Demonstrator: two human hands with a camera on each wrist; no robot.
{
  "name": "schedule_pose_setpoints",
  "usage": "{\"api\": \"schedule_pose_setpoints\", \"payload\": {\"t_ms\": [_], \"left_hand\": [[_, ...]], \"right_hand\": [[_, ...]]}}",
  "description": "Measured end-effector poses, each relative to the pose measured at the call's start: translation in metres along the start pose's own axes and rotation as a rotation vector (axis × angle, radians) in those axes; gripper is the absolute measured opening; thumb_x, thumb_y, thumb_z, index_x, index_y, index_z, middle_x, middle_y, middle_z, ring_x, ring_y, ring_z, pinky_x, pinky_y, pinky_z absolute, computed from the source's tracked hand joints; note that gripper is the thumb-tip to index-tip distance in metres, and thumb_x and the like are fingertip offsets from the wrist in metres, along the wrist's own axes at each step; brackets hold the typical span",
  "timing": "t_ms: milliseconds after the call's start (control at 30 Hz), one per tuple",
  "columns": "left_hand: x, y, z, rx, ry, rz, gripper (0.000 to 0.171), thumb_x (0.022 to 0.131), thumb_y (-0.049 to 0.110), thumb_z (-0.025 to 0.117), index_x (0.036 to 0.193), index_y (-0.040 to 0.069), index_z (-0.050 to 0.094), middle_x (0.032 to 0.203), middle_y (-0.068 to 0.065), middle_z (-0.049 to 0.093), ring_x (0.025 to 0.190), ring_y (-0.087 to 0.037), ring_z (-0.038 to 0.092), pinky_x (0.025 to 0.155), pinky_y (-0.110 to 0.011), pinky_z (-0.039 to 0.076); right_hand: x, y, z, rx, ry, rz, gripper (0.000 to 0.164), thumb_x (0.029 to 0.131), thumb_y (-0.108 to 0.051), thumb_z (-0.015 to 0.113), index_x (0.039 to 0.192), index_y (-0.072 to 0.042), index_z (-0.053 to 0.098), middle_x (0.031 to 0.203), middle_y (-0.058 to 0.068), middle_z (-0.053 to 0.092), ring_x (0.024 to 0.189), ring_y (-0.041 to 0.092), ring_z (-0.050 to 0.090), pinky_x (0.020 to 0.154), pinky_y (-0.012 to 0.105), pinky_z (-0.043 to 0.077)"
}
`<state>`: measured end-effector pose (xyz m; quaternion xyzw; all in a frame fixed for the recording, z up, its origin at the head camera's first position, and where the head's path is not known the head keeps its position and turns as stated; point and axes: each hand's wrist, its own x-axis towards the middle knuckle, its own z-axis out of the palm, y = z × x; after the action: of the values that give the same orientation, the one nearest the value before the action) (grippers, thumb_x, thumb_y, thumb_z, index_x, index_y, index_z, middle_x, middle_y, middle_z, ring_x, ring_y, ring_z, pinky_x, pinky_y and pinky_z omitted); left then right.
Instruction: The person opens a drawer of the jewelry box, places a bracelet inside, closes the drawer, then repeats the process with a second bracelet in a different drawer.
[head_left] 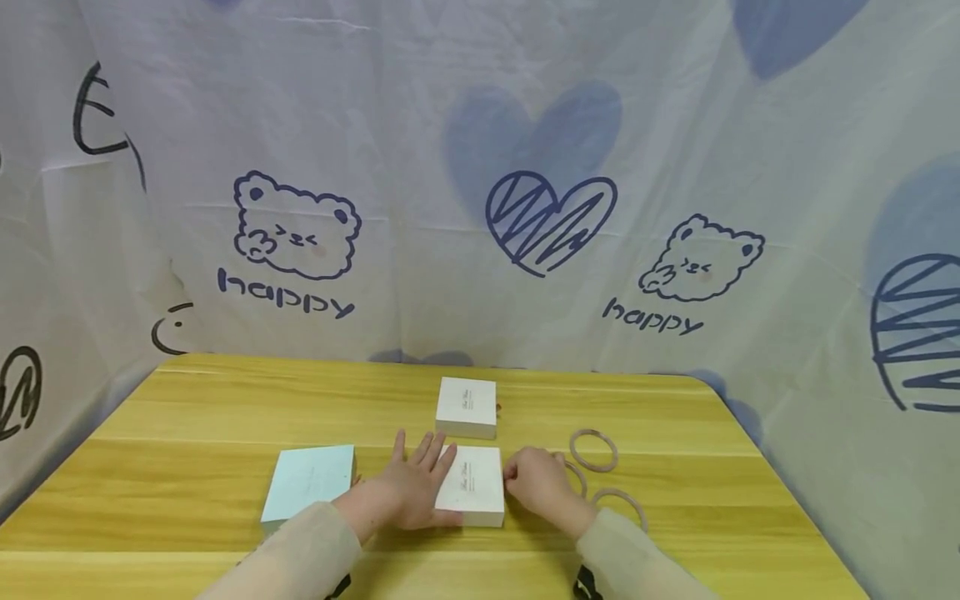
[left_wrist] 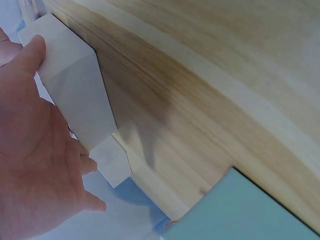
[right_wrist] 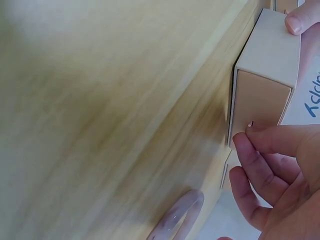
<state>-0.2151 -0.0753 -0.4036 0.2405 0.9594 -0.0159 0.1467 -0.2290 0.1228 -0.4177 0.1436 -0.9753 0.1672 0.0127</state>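
A white drawer-style box [head_left: 471,479] with small dark lettering lies on the table between both hands. My left hand [head_left: 417,487] braces it with fingers straight and spread at its left side, the thumb along its near side. At the box's right end my right hand [head_left: 542,479] pinches a small pull tab [right_wrist: 251,124] between thumb and index finger. That tab comes out of the tan drawer front [right_wrist: 260,97], which sits flush in the sleeve. Close by the right hand lie three bangles, including a pale, marbled bangle [right_wrist: 172,217].
Behind the held box stands another white box [head_left: 466,407] with a reddish tab on its right. A light blue box [head_left: 311,483] lies left of the left forearm. The wooden table [head_left: 225,417] ends at a printed cloth [head_left: 420,292] hanging along the back and sides.
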Motion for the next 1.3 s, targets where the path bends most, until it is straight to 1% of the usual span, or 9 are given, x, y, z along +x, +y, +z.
{"api": "schedule_pose_setpoints", "payload": {"t_ms": [167,300,467,567,667,867,933,1167,1300], "left_hand": [[-0.001,0.001,0.000,0.015,0.014,0.003,0.095,0.083,0.072,0.041,0.151,0.010,0.016,0.158,-0.014,0.009,0.146,-0.030,0.009,0.114,-0.061,0.001],[0.000,0.000,0.002,0.019,0.033,0.024,0.095,0.084,0.070,0.042,0.150,0.007,0.017,0.158,-0.014,0.010,0.146,-0.031,0.009,0.115,-0.059,0.004],[-0.002,-0.003,0.003,-0.056,0.030,0.072,0.093,0.087,0.064,0.044,0.150,0.002,0.015,0.158,-0.016,0.008,0.146,-0.030,0.007,0.117,-0.051,0.011],[-0.002,-0.005,0.004,-0.100,0.025,0.095,0.092,0.088,0.062,0.044,0.150,0.001,0.013,0.157,-0.017,0.007,0.146,-0.031,0.006,0.118,-0.049,0.011],[-0.004,-0.008,0.005,-0.121,0.023,0.103,0.092,0.088,0.062,0.045,0.149,0.001,0.013,0.157,-0.017,0.007,0.146,-0.031,0.006,0.118,-0.048,0.011],[-0.010,-0.017,0.008,-0.111,0.034,0.098,0.092,0.088,0.061,0.046,0.149,0.000,0.015,0.157,-0.018,0.010,0.146,-0.031,0.009,0.118,-0.047,0.014],[-0.011,-0.019,0.009,-0.100,0.040,0.098,0.092,0.088,0.061,0.046,0.149,-0.001,0.016,0.157,-0.018,0.012,0.145,-0.032,0.010,0.118,-0.046,0.014],[-0.015,-0.025,0.011,-0.095,0.033,0.091,0.092,0.088,0.062,0.044,0.149,-0.001,0.016,0.156,-0.019,0.011,0.145,-0.033,0.009,0.118,-0.045,0.013],[-0.019,-0.030,0.010,-0.101,0.025,0.085,0.092,0.088,0.062,0.044,0.149,-0.001,0.016,0.156,-0.019,0.011,0.145,-0.032,0.009,0.118,-0.046,0.013]], "right_hand": [[-0.001,0.001,0.000,-0.060,0.012,0.020,0.023,0.072,-0.001,0.064,0.054,-0.016,0.065,0.056,-0.007,0.061,0.056,0.009,0.046,0.080,0.054,0.036],[-0.003,0.004,-0.002,-0.062,0.016,0.023,0.026,0.071,0.001,0.061,0.051,-0.016,0.060,0.051,-0.008,0.056,0.056,0.009,0.044,0.086,0.061,0.035],[-0.005,0.004,-0.004,-0.040,0.017,0.010,0.028,0.073,0.002,0.059,0.050,-0.015,0.059,0.050,-0.009,0.054,0.056,0.010,0.045,0.091,0.067,0.032],[-0.005,0.005,-0.004,-0.049,0.027,0.004,0.026,0.072,0.001,0.060,0.053,-0.016,0.062,0.054,-0.009,0.058,0.058,0.010,0.049,0.091,0.066,0.033],[-0.005,0.004,-0.003,-0.061,0.026,-0.002,0.024,0.072,-0.001,0.062,0.056,-0.018,0.066,0.058,-0.008,0.062,0.061,0.011,0.053,0.090,0.064,0.034],[-0.006,0.002,-0.002,-0.077,0.033,-0.008,0.020,0.072,-0.002,0.063,0.061,-0.018,0.069,0.064,-0.007,0.066,0.066,0.013,0.058,0.085,0.058,0.035],[-0.006,0.002,-0.001,-0.080,0.042,-0.006,0.020,0.072,-0.003,0.063,0.061,-0.019,0.069,0.064,-0.007,0.066,0.067,0.014,0.059,0.084,0.058,0.035],[-0.008,0.005,0.000,-0.107,0.087,0.000,0.030,0.071,-0.001,0.061,0.047,-0.018,0.054,0.049,-0.009,0.051,0.060,0.013,0.050,0.087,0.062,0.036],[-0.008,0.007,0.000,-0.126,0.088,0.023,0.032,0.072,-0.003,0.062,0.047,-0.020,0.053,0.049,-0.011,0.050,0.062,0.013,0.052,0.093,0.064,0.035]]}}
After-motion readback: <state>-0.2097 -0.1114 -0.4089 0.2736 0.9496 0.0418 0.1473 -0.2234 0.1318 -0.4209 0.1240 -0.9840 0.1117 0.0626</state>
